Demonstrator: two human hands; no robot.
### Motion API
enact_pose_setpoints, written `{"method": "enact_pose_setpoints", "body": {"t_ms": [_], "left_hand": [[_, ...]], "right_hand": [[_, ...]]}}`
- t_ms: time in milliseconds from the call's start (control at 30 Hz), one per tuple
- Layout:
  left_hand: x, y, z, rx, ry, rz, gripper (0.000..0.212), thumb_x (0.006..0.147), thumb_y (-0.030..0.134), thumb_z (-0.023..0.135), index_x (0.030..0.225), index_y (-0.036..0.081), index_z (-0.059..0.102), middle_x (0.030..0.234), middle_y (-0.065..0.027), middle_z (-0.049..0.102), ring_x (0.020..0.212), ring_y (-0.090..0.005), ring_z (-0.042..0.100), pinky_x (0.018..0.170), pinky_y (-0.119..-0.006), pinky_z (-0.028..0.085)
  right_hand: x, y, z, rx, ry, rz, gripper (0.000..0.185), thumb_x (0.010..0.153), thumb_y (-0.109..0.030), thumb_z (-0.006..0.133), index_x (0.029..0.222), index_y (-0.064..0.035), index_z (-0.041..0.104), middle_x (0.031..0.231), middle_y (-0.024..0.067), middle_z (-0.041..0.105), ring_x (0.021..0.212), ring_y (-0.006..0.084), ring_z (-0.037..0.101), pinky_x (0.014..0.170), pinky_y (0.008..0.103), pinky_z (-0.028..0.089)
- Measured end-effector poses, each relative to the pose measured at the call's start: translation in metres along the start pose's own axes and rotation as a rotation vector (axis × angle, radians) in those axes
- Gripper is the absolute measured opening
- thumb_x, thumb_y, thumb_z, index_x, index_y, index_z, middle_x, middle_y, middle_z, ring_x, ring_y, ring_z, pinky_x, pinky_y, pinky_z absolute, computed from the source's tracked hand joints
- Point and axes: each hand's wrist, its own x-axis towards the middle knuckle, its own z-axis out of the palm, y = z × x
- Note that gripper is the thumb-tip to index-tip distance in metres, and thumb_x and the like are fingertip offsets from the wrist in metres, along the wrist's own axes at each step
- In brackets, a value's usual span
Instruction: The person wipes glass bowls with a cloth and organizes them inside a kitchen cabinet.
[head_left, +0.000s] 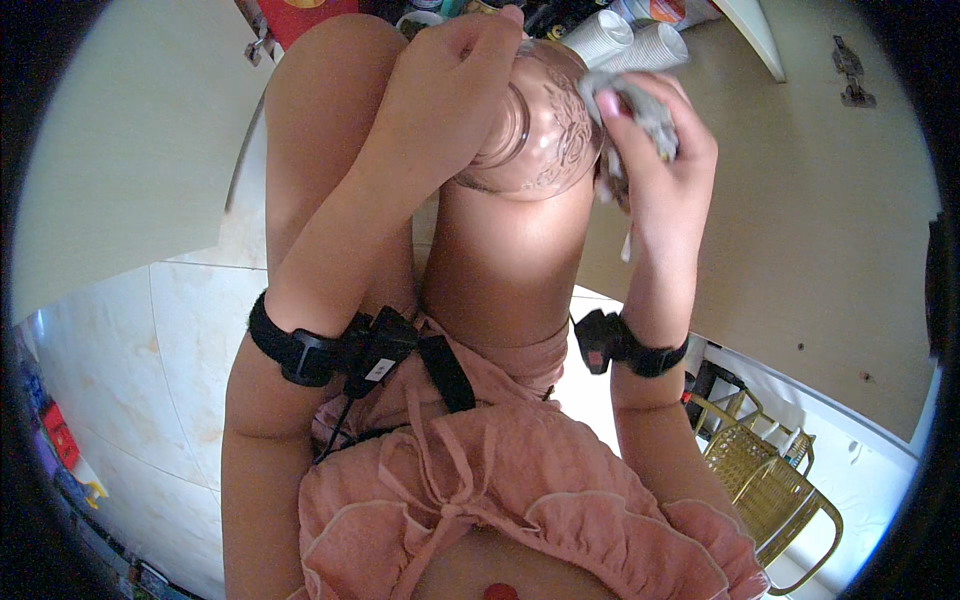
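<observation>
A clear glass jar or bowl with a raised floral pattern lies tilted over my knees. My left hand grips it by the narrower, ringed end, and the fingers hide part of that end. On the jar's other side, my right hand is closed around a crumpled grey cloth. The cloth sits against or very near the glass; its edge is blurred, so contact is hard to tell. Part of the cloth hangs below my right fingers.
Stacked white disposable cups lie inside the cabinet ahead, among other goods. Open cabinet doors stand on the left and right, close to my arms. A woven chair is at lower right. Pale tiles cover the floor.
</observation>
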Motion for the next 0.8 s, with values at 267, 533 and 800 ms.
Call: {"method": "enact_pose_setpoints", "body": {"t_ms": [267, 533, 800], "left_hand": [[0.009, 0.003, 0.002, -0.45, 0.078, -0.308, 0.034, 0.093, 0.023, 0.036, 0.085, -0.002, 0.058, 0.078, -0.0046, 0.057, 0.074, -0.0109, 0.05, 0.069, -0.023, 0.04], [-0.013, 0.009, 0.001, -0.842, 0.12, -0.468, 0.042, 0.092, 0.036, 0.037, 0.103, 0.001, 0.055, 0.093, -0.0077, 0.062, 0.085, -0.0171, 0.059, 0.072, -0.029, 0.048], [-0.036, 0.029, -0.009, -0.641, -0.026, -0.331, 0.039, 0.091, 0.032, 0.036, 0.113, 0.004, 0.051, 0.108, -0.0064, 0.056, 0.094, -0.0149, 0.054, 0.074, -0.026, 0.045]], "right_hand": [[-0.066, -0.005, 0.001, -0.017, -0.164, 0.137, 0.017, 0.072, -0.005, 0.065, 0.088, -0.0027, 0.059, 0.087, 0.0036, 0.059, 0.082, 0.0101, 0.054, 0.072, 0.0244, 0.044], [-0.057, -0.018, -0.002, 0.389, -0.131, 0.464, 0.013, 0.081, -0.011, 0.063, 0.089, -0.0013, 0.061, 0.077, 0.0011, 0.062, 0.069, 0.0055, 0.054, 0.061, 0.0189, 0.042], [-0.056, -0.021, -0.017, 0.643, -0.173, 0.638, 0.011, 0.079, -0.013, 0.065, 0.082, -0.0032, 0.062, 0.076, 0.0042, 0.063, 0.065, 0.0078, 0.057, 0.059, 0.0194, 0.043]]}}
